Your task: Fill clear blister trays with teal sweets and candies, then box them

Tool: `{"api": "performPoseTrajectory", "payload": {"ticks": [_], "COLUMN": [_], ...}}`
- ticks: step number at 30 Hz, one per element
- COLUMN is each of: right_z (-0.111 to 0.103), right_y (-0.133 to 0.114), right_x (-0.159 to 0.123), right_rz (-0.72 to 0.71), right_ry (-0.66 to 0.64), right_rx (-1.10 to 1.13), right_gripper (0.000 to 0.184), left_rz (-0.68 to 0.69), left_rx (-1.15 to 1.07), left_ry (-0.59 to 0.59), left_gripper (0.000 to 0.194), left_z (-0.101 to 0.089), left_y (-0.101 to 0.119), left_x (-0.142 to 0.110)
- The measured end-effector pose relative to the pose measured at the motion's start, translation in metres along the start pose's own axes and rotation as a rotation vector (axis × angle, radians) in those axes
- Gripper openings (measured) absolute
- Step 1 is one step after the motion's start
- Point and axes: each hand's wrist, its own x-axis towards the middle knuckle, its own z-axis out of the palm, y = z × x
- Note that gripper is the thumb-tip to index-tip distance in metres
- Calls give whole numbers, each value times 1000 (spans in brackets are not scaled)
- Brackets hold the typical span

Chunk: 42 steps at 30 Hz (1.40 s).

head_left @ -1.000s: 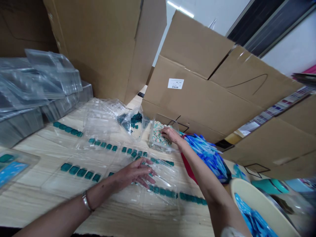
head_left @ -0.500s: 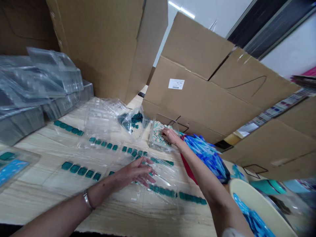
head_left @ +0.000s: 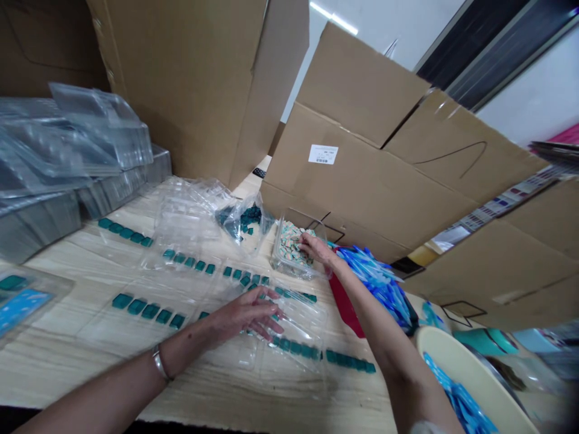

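Head view: I see small pale pieces point(head_left: 288, 244) in a clear box point(head_left: 289, 269) near mid-frame. The right hand point(head_left: 316, 248) dips among them; I cannot tell whether it grips any. Lower, the left hand point(head_left: 253, 312) hangs loosely spread over clear trays point(head_left: 301, 322) with green squares point(head_left: 150, 311).

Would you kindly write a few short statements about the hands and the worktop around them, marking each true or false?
1. The right hand reaches into the clear tub of pale pieces. True.
2. The left hand is in the same tub. False: it is near a row of teal pieces.
3. The silver bracelet is on the left wrist. True.
4. The cream basin holds teal pieces. False: blue items lie in it.
5. A white label is on the cardboard. True.
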Motion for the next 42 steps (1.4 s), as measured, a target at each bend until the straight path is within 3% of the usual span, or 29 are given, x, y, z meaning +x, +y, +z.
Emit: {"api": "performPoseTrajectory", "payload": {"ticks": [6,9,11,16,21,27,31,37,42], "right_z": [-6,-12,-14,-17,-12,-7,-6,-7,-8], "right_y": [2,3,4,11,13,-1,-6,-1,0], "right_x": [3,5,5,8,19,22,11,2,5], "right_rz": [199,188,151,-87,-293,-263,-214,-8,15], "right_ry": [184,143,59,-90,-270,-325,-290,-170,-142], "right_rx": [513,564,474,-35,-374,-690,-679,-483,-416], "right_gripper": [37,39,34,16,19,22,19,12,16], "left_rz": [3,-3,-9,-8,-6,-9,-6,-10,-9], "left_rx": [-2,-1,-4,-3,1,-1,-2,-3,1], "left_ry": [-7,2,9,9,4,1,-6,6,15], "left_gripper": [41,41,41,40,39,40,41,43,45], "left_z": [-1,0,0,2,3,1,0,1,1], "left_y": [0,0,0,1,3,2,1,1,0], "left_x": [1,1,1,1,0,1,1,1,1]}}
